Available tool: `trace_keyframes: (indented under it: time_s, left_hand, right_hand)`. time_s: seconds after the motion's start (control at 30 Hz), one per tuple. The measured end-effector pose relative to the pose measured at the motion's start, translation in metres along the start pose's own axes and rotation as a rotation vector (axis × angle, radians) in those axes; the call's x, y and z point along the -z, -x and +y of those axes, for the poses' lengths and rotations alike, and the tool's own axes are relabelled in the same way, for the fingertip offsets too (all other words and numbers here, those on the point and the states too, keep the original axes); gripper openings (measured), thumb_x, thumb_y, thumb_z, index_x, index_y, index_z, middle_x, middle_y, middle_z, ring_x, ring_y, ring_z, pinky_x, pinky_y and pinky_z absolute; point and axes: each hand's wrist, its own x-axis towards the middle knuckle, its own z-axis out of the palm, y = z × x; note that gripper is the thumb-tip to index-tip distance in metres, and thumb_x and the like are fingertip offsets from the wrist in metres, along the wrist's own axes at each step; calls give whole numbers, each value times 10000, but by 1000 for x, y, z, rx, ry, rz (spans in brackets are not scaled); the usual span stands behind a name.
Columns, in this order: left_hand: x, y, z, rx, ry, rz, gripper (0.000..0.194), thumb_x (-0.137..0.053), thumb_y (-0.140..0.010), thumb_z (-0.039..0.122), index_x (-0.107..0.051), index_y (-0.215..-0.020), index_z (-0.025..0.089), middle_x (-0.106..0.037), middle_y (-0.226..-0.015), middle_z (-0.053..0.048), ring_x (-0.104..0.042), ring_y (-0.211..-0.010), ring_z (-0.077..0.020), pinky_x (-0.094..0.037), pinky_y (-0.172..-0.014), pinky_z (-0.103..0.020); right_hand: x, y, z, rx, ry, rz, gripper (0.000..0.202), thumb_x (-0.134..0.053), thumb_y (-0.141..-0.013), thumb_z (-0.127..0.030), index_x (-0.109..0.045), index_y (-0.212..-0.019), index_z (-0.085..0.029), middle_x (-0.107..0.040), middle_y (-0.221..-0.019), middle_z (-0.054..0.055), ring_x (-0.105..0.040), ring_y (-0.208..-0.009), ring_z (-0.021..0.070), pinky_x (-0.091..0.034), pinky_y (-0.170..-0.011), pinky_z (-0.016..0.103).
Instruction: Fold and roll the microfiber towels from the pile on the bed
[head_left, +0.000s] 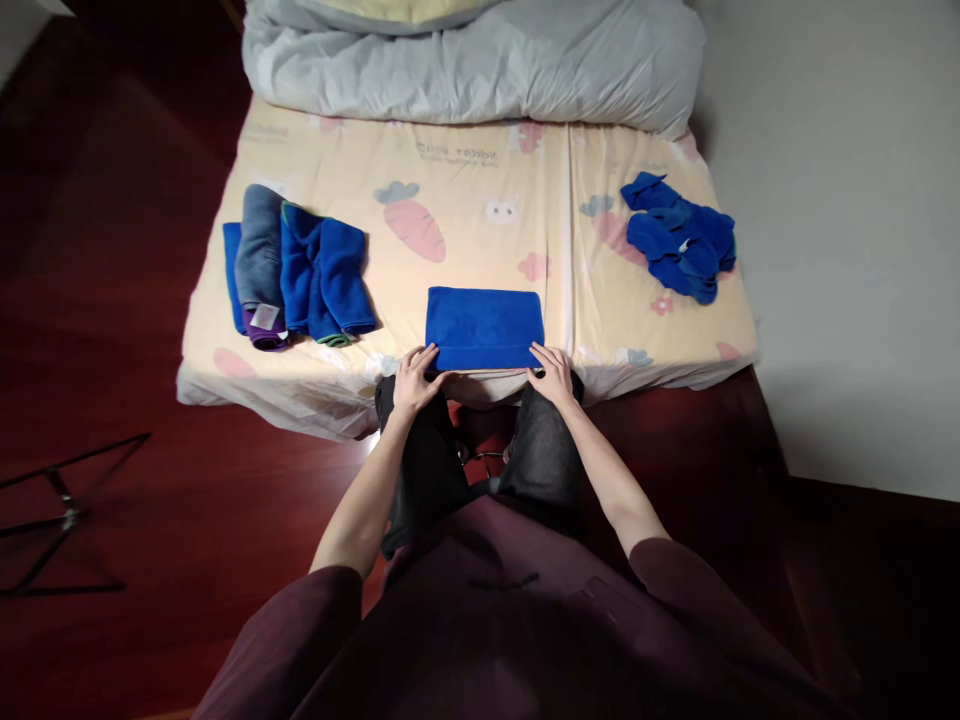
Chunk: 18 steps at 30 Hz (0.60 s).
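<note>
A blue cloth [484,325] lies flat as a neat rectangle at the bed's near edge, with a narrow folded strip along its near side. My left hand [417,378] is at its near left corner, fingertips on the edge and thumb pointing inward. At the near right corner my right hand [552,374] touches the cloth in the same way. Both hands seem to pinch the corners between thumb and fingers. On the left lie a rolled grey-blue cloth [260,250] and folded blue cloths [337,270]. A crumpled blue cloth heap [679,240] is on the right.
The bed [480,220] has a cream sheet with carrot prints. Across its far side lies a bunched grey quilt [465,65]. A white wall [840,250] stands at the right. Black stand legs [69,515] rest on the red-brown floor at the left.
</note>
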Motion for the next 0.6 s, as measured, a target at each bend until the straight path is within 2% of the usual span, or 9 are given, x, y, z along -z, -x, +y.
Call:
trace_keyframes:
  time_s: [0.17,0.3,0.43,0.6]
  left_hand:
    - [1,-2,-3,0,-20,7,624,-651,-851,195,-663,-1475,229,-632,-1543,-72,-488,-1458,-362,-363,-1275,-609]
    - [3,-3,-4,16,11,51,565,-552,-873,139,-711,-1407,234,-671,-1485,-70,-544,-1416,-296,-448,-1248,-511]
    - [4,-3,-6,27,57,88,515,-515,-909,163,-716,-1380,220,-671,-1438,-113,-581,-1377,-278,-482,-1220,-470]
    - [3,-2,-8,94,65,123,395,-509,-979,270,-719,-1309,215,-668,-1329,-153,-627,-1282,-304,-494,-1184,-493]
  right_hand:
    - [-8,-5,8,-38,-37,45,543,-566,-912,-115,-710,-1426,-214,-689,-1476,69,-602,-1356,281,-471,-1241,511]
    - [-10,-5,12,-28,-72,95,529,-533,-908,-87,-734,-1379,-220,-718,-1431,59,-627,-1328,262,-495,-1225,487]
    - [-8,-4,11,-28,-73,119,518,-512,-904,-56,-746,-1336,-220,-735,-1397,61,-637,-1315,254,-492,-1222,468]
    - [-6,-3,9,-57,-59,149,463,-525,-923,-71,-748,-1303,-212,-750,-1312,101,-648,-1275,275,-493,-1193,474]
